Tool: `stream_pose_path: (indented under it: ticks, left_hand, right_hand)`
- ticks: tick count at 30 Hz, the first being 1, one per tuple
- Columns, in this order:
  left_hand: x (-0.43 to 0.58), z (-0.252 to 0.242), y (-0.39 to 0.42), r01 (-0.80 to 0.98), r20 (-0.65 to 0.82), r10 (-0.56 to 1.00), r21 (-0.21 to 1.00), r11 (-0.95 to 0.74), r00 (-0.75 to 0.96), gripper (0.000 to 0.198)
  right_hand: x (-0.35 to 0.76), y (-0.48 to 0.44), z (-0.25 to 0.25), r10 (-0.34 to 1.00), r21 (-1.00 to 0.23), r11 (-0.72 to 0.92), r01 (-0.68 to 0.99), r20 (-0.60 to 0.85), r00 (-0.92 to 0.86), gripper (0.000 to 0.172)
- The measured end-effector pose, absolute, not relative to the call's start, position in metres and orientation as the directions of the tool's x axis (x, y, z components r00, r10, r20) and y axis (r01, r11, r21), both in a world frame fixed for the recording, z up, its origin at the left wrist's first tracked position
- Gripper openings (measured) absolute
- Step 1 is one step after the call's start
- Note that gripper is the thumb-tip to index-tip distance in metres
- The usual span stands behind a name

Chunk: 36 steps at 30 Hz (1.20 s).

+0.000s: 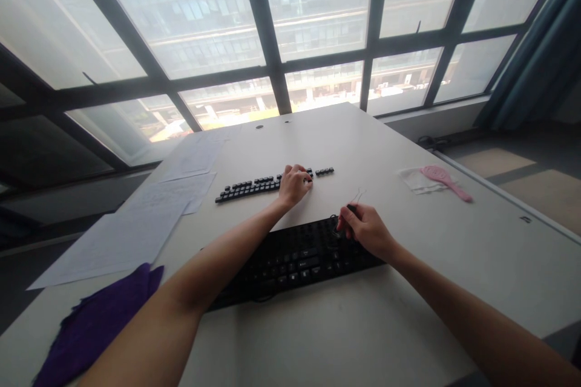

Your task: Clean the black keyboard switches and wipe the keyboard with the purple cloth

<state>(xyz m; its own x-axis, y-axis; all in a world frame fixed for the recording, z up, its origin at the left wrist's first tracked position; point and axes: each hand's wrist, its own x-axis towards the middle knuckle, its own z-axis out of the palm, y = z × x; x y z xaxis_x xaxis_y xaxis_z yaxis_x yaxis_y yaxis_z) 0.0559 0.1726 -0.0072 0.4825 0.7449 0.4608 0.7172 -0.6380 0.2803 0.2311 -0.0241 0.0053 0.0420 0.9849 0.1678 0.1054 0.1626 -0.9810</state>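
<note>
A black keyboard (295,260) lies on the white table, with some of its key positions looking bare of caps. Beyond it, loose black keycaps (247,189) stand in rows. My left hand (294,184) is at the right part of these rows, its fingers bent in a pinch around what looks like a keycap, mostly hidden by the fingers. Over the keyboard's upper right part, my right hand (363,225) is closed on the dark handle of a wire keycap puller (358,195). The wire loops point up and away from the hand. My left forearm covers part of the keyboard.
Paper sheets (145,233) lie along the table's left side, with a purple cloth (102,320) nearer me. To the right, a pink hairbrush-shaped object (442,180) rests partly on a white cloth (411,181). Large windows (318,6) rise behind the table (454,266).
</note>
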Motion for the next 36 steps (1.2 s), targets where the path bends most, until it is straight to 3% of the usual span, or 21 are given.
stream_pose_path:
  ticks: [17, 24, 28, 33, 36]
  left_hand:
    - [0.052, -0.011, 0.184, 0.728, 0.462, 0.763, 0.304, -0.614, 0.451, 0.006]
    - [0.052, -0.004, 0.183, 0.719, 0.478, 0.767, 0.333, -0.610, 0.429, 0.012]
    - [0.057, 0.013, 0.153, 0.677, 0.469, 0.753, 0.363, -0.640, 0.461, 0.012]
    - [0.060, 0.035, 0.074, 0.500, 0.352, 0.682, 0.484, -0.718, 0.641, 0.021]
    - [0.056, 0.039, 0.032, 0.491, 0.270, 0.698, 0.547, -0.678, 0.663, 0.023]
  right_hand:
    - [0.231, -0.024, 0.008, 0.988, -0.985, 0.143, 0.093, 0.147, 0.036, 0.044]
    - [0.234, -0.024, 0.008, 0.984, -0.989, 0.144, -0.016, 0.141, 0.107, 0.050]
    - [0.237, -0.024, 0.009, 0.953, -0.967, 0.239, 0.084, 0.251, 0.172, 0.042]
    - [0.236, -0.025, 0.006, 0.952, -0.927, 0.281, 0.247, 0.303, 0.053, 0.035]
    - [0.235, -0.024, 0.003, 0.953, -0.915, 0.294, 0.278, 0.304, -0.007, 0.032]
